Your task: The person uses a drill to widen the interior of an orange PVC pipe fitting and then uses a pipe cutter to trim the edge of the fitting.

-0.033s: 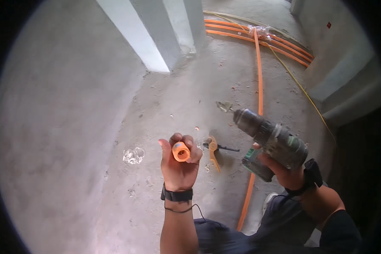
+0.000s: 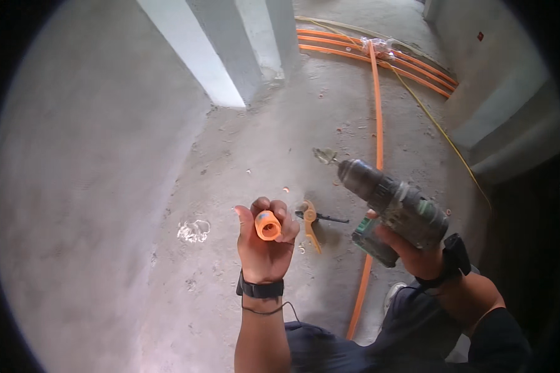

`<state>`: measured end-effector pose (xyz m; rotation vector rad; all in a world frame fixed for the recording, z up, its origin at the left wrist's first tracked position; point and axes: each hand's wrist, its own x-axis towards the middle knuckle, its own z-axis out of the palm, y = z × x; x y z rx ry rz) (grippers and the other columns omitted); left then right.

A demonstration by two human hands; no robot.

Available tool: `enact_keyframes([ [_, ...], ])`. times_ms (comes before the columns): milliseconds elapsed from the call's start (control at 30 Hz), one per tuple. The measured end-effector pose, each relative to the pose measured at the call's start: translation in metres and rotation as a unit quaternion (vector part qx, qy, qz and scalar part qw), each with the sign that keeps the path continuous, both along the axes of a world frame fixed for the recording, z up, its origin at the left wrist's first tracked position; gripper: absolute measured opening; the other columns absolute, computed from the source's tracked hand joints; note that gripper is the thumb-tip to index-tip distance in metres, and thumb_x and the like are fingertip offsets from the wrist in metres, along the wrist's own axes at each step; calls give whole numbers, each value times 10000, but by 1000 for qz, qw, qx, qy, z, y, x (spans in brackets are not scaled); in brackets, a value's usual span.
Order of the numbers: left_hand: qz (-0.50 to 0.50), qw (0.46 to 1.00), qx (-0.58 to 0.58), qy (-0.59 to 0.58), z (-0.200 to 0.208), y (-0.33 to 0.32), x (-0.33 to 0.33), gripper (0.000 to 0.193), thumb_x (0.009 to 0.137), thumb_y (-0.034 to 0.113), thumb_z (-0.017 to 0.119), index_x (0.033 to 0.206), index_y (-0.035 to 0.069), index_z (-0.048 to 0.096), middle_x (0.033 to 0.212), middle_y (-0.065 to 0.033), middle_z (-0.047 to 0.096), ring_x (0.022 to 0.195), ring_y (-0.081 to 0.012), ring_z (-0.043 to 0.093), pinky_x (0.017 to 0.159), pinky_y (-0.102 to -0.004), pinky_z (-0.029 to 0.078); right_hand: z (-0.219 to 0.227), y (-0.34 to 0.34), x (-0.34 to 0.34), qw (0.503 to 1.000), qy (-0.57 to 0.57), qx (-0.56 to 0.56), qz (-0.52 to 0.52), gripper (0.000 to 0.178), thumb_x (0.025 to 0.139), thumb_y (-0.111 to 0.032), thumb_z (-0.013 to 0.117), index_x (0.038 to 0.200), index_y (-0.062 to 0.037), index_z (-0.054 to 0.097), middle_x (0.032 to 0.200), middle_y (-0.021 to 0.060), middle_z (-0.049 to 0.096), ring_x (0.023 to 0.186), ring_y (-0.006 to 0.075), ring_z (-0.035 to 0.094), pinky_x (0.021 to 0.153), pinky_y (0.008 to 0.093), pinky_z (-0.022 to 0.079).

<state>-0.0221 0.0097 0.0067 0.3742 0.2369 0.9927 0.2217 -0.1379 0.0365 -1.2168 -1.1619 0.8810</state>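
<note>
My left hand (image 2: pixel 266 248) is palm up, its fingers curled round a short orange pipe fitting (image 2: pixel 268 225), whose open round end faces me; the thumb stands off to the side. My right hand (image 2: pixel 414 248) grips a dusty cordless drill (image 2: pixel 395 202) by its handle, index finger near the trigger. The drill points to the upper left, and a wide, pale, dirty bit (image 2: pixel 325 155) sits in its chuck, apart from the fitting. Between the two hands, on the floor below, lies a pipe cutter (image 2: pixel 310 217) with orange and black parts.
A long orange pipe (image 2: pixel 378 112) runs along the concrete floor beneath the drill. Several orange pipes (image 2: pixel 336 52) cross at the back beside clear plastic wrap (image 2: pixel 379 47). A yellow cord (image 2: pixel 438 124) trails right. A white-edged pillar (image 2: pixel 221 84) stands at the upper left. Small scraps dot the floor.
The floor and background have shifted slightly left in the picture. My left hand, with the fitting, sits a touch further right over the floor; both holds are unchanged.
</note>
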Motion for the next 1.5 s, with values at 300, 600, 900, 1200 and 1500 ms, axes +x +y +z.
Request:
enact_keyframes([
  [300, -90, 994, -60, 14, 0, -32, 54, 491, 1095, 542, 453, 1123, 78, 614, 1065, -97, 616, 773, -157, 545, 709, -295, 442, 2, 40, -29, 996, 79, -31, 2, 560, 831, -146, 907, 1278, -31, 589, 1181, 88, 675, 1090, 192, 666, 990, 334, 539],
  [600, -124, 988, -29, 90, -16, -37, 39, 506, 1121, 514, 395, 1168, 50, 590, 1023, -62, 633, 781, -118, 553, 709, -254, 475, -9, 50, -48, 976, 202, -73, 36, 406, 922, -117, 815, 1252, 5, 611, 1135, 110, 706, 1005, 158, 711, 871, 297, 602],
  [900, -106, 986, -35, 124, -18, -41, 17, 539, 1129, 548, 331, 1077, 83, 598, 888, -36, 620, 665, -93, 474, 631, -263, 385, -27, 55, -58, 984, 178, -17, 16, 390, 922, -76, 793, 1249, 17, 602, 1077, 79, 699, 975, 146, 694, 837, 312, 600],
  [1200, -105, 990, -42, 81, -19, -39, 28, 526, 1113, 537, 385, 1094, 62, 611, 1034, -62, 667, 764, -121, 541, 715, -269, 456, -8, 47, -55, 969, 230, -84, 41, 520, 876, -149, 863, 1265, -8, 547, 1033, 74, 681, 939, 151, 683, 825, 306, 586],
  [1500, -111, 990, -29, 88, -14, -34, 36, 492, 1104, 516, 432, 1124, 61, 619, 1098, -72, 658, 844, -153, 593, 761, -304, 496, -13, 48, -46, 982, 176, -62, 18, 550, 881, -145, 842, 1307, -7, 523, 1109, 85, 655, 984, 163, 658, 851, 322, 575],
])
